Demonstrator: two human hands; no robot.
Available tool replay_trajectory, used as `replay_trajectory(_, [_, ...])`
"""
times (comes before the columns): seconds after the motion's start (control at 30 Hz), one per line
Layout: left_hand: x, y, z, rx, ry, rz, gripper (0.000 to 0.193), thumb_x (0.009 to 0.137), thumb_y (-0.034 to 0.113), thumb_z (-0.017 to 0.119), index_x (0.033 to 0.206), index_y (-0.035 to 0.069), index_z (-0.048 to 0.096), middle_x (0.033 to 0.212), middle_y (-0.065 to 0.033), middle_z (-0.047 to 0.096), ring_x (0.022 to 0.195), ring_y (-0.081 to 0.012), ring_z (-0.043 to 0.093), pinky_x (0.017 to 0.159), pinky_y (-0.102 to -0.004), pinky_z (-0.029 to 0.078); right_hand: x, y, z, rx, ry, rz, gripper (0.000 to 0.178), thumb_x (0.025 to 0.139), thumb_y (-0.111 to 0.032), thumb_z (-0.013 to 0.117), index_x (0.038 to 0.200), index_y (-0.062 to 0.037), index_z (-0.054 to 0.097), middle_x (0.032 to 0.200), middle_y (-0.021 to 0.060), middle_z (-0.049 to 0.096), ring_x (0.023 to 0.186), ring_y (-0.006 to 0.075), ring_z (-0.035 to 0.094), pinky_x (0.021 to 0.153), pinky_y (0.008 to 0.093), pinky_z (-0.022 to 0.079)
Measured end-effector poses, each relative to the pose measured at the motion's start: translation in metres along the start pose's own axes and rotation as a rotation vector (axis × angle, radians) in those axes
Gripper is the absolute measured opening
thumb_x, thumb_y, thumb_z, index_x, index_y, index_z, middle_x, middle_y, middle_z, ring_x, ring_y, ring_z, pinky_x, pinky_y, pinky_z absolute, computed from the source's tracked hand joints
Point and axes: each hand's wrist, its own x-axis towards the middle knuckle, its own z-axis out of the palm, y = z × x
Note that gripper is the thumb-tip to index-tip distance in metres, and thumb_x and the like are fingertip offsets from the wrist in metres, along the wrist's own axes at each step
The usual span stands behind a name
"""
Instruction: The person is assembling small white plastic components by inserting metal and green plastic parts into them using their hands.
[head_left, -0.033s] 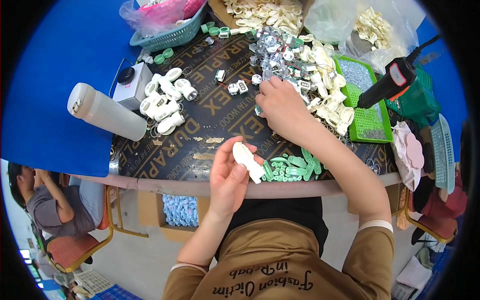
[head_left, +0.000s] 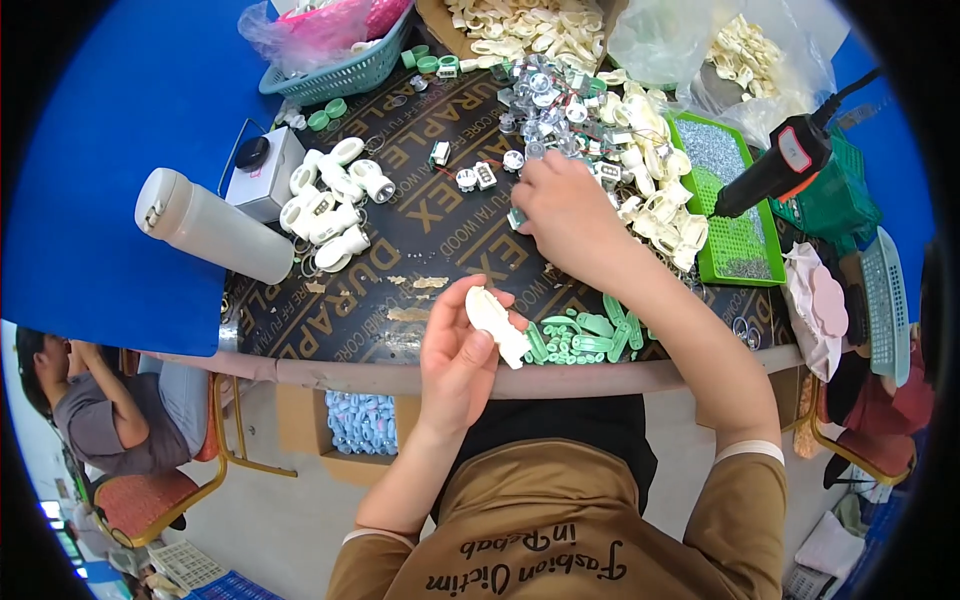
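My left hand point(head_left: 455, 345) is closed round a cream plastic shell half point(head_left: 497, 326), its thumb pressed on the piece just above the table's near edge. My right hand point(head_left: 568, 205) reaches out to the near side of a heap of clear lens and circuit parts point(head_left: 550, 110). Its fingers curl down, and whatever they grip is hidden under them. By its thumb shows a small green-and-white part point(head_left: 516, 219). Loose cream shells point(head_left: 680, 225) lie to the right of this hand. Small green plastic pieces point(head_left: 590, 335) are spread beside my left hand.
Several white mini torches point(head_left: 335, 205) lie left, by a white bottle point(head_left: 215, 225). A black electric screwdriver point(head_left: 775, 165) hangs over a green tray point(head_left: 708, 250) of small metal parts. A blue-green basket point(head_left: 335, 72) and a cardboard box point(head_left: 440, 25) of shells stand at the back.
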Motion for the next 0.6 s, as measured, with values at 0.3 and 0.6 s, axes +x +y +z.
replay_trajectory(0.3, [0.002, 0.000, 0.003, -0.041, -0.011, 0.006, 0.047, 0.083, 0.003, 0.059, 0.125, 0.004, 0.038, 0.117, -0.0127, 0.050, 0.106, -0.0249, 0.053, 0.090, -0.0378, 0.044, -0.032, 0.059, -0.053, 1.392, 0.410, 0.592, 0.022, 0.081, -0.004, 0.061, 0.103, 0.0006, 0.058, 0.091, 0.0047, 0.064, 0.085, 0.0106, 0.059, 0.079, 0.0233, 0.045])
replay_trajectory(0.6, [0.001, -0.001, 0.009, 0.066, 0.035, -0.016, 0.047, 0.079, -0.004, 0.060, 0.122, 0.003, 0.041, 0.119, -0.0147, 0.050, 0.111, -0.0263, 0.051, 0.095, -0.0376, 0.043, -0.042, 0.056, -0.045, 1.432, 0.353, 0.689, 0.032, 0.086, -0.012, 0.059, 0.115, 0.0014, 0.054, 0.094, 0.0050, 0.062, 0.083, 0.0139, 0.060, 0.076, 0.0261, 0.048])
